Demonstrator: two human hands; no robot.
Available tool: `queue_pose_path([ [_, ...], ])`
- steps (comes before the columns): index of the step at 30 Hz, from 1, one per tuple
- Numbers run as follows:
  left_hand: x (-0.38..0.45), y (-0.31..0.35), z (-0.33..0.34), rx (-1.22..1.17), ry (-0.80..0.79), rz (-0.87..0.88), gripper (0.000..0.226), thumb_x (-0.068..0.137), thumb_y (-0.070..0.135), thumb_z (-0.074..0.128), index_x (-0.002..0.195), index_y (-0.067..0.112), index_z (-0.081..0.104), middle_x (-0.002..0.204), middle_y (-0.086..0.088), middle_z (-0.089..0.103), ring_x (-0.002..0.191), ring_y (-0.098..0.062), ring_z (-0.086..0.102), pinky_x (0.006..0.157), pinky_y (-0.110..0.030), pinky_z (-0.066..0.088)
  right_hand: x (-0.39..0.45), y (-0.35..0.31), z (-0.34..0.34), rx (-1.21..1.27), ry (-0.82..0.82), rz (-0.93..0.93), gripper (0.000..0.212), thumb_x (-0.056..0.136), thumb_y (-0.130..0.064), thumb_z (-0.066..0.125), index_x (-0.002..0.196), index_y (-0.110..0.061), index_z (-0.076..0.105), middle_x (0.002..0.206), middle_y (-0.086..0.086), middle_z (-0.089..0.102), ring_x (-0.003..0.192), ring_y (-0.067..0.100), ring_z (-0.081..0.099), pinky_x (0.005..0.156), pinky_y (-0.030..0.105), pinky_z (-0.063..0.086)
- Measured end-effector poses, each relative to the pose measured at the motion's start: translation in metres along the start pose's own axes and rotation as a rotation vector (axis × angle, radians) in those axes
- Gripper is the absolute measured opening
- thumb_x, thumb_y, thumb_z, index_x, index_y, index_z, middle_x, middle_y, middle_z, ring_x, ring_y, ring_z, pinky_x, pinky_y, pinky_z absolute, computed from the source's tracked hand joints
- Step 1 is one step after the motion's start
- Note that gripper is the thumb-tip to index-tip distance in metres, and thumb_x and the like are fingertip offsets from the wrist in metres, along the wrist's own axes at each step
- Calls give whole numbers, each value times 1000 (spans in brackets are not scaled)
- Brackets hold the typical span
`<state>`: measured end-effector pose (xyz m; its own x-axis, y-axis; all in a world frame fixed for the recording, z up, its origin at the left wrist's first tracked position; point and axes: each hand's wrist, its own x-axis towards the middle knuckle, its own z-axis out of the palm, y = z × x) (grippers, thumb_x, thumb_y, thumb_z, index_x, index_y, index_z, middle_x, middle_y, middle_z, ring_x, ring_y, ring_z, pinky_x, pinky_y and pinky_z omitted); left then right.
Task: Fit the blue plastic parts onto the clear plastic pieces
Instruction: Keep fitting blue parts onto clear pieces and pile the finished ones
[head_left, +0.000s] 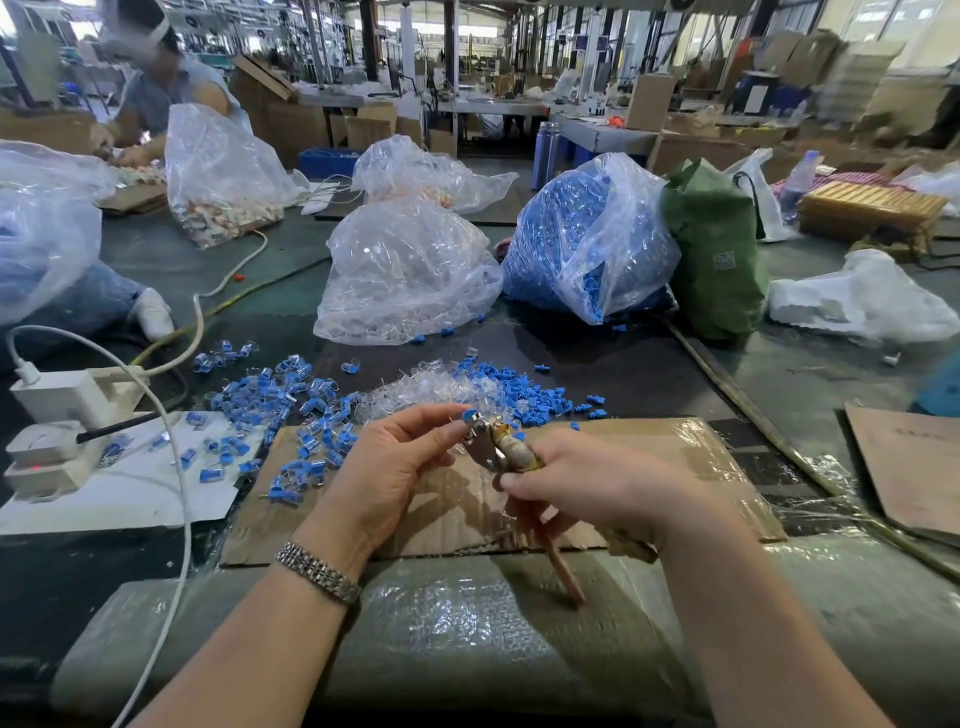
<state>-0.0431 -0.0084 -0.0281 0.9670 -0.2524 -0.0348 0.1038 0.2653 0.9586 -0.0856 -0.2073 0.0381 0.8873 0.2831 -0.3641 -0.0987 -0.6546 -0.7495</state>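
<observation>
The person's left hand (387, 467) is pinching a small blue plastic part (469, 414) at its fingertips, holding it against the metal nose of worn, tape-wrapped pliers (501, 449) that the right hand (587, 483) is gripping. Both are hovering over a flattened brown cardboard sheet (649, 457), just before a heap of loose clear plastic pieces (415, 392).

Small blue parts (524, 400) heaped beside see-through clear pieces (415, 389). Blue filling in one clear plastic bag (582, 244). Dark green cloth bag (717, 254). Brown cardboard sheet (649, 467). White power strip (62, 400) with white cable (176, 467). Silver wristband (318, 571). Yellow woven basket (872, 208).
</observation>
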Motion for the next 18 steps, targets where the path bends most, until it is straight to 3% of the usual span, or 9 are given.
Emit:
queue_pose_path([
  [5,0,0,0,16,-12,8,30,75,22,80,104,15,80,112,-13,76,95,-20,70,79,-24,59,2,-2,2,44,-9,7,21,101,-25,58,96,-5,61,83,4,72,82,23,72,86,53,60],
  [11,-1,-2,0,43,23,-5,39,70,28,85,106,16,79,110,-17,76,93,-30,67,91,-43,56,2,-7,12,15,57,22,56,101,-48,54,100,8,63,78,9,64,74,29,63,87,60,56],
  [14,-1,-1,-1,39,35,16,41,67,31,85,106,18,80,104,-16,77,82,-22,70,78,-33,62,5,-8,16,6,83,36,50,101,-50,52,90,-3,63,75,8,60,69,25,58,87,55,57],
  [18,-2,0,-1,28,45,26,26,77,21,80,103,18,81,101,-16,78,74,-17,71,66,-25,61,9,-9,19,-4,107,30,43,101,-52,51,81,-14,56,72,5,57,65,22,56,83,50,57],
])
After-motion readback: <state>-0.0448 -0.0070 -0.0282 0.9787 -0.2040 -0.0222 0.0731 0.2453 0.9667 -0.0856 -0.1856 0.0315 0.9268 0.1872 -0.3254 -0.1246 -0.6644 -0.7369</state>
